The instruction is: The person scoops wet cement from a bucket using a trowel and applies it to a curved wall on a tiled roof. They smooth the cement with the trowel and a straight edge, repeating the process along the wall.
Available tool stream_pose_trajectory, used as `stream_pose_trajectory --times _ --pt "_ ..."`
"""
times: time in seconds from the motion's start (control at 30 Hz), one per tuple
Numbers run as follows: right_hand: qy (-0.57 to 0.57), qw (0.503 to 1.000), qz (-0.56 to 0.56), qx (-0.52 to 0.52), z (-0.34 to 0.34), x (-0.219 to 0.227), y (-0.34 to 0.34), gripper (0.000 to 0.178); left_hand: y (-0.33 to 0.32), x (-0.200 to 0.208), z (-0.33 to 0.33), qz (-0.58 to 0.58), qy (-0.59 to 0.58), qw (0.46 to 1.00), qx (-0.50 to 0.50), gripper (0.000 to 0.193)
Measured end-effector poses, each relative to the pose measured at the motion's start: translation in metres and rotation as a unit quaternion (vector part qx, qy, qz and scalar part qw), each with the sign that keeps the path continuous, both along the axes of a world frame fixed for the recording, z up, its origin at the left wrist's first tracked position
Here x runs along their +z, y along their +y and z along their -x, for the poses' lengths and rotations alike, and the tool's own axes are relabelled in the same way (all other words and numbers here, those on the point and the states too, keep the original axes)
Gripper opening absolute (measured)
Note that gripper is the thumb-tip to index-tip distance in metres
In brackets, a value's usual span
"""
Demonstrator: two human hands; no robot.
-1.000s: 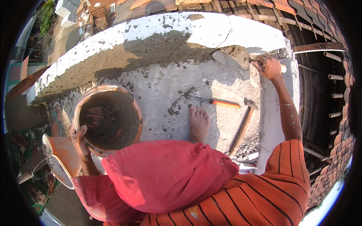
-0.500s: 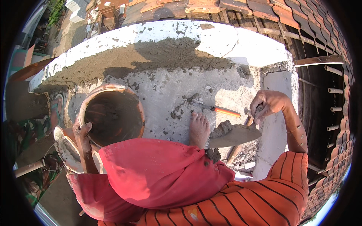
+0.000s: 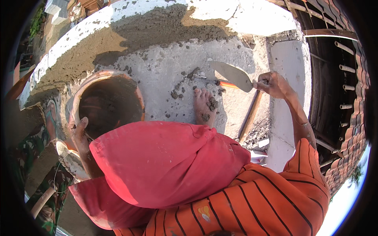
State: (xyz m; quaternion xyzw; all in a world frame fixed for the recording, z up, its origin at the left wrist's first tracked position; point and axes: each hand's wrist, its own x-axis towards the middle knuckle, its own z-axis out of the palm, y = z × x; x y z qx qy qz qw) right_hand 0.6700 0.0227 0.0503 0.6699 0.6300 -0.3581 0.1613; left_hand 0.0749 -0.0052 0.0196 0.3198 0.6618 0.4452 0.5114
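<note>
Above grey concrete (image 3: 165, 78), the right hand (image 3: 273, 84) grips a mason's trowel (image 3: 233, 75); the left hand (image 3: 80, 135) clasps a mortar bucket (image 3: 107, 73).

An open-air building site at roof level is showing here: beyond the left hand (image 3: 80, 131) and the right hand (image 3: 273, 84), a white wall (image 3: 252, 17) is carrying a partial coat of grey-brown mortar (image 3: 84, 59), and right of the right hand, roof tiles (image 3: 360, 90) are running past bare poles (image 3: 346, 67) and a timber beam (image 3: 328, 33). A bucket (image 3: 141, 100) is standing at the left hand, while a trowel (image 3: 232, 74) is jutting leftward from the right hand over a mortar-spattered concrete slab (image 3: 165, 63). Sunlight is casting hard shadows, and greenery (image 3: 37, 20) is showing far beyond the left hand.
</note>
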Motion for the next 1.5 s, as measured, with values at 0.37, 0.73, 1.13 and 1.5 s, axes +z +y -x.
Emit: stream_pose_trajectory --times 0.37,0.73,1.13,1.5 --pt "-0.019 0.987 -0.15 -0.059 0.008 -0.078 -0.154 0.023 -0.022 -0.003 0.018 0.013 0.018 1.0 0.009 0.048" --pt "0.01 0.983 -0.184 0.002 0.014 -0.088 -0.153 0.025 -0.019 -0.001 0.017 0.032 0.025 0.999 0.007 0.047" --pt "0.016 0.997 -0.078 -0.022 0.012 -0.086 -0.158 0.036 -0.014 0.002 0.02 0.058 0.042 0.997 0.014 0.045" --pt "0.145 0.984 -0.014 0.106 0.028 -0.081 -0.151 0.036 -0.011 0.013 0.014 0.074 0.031 0.995 0.064 0.043"
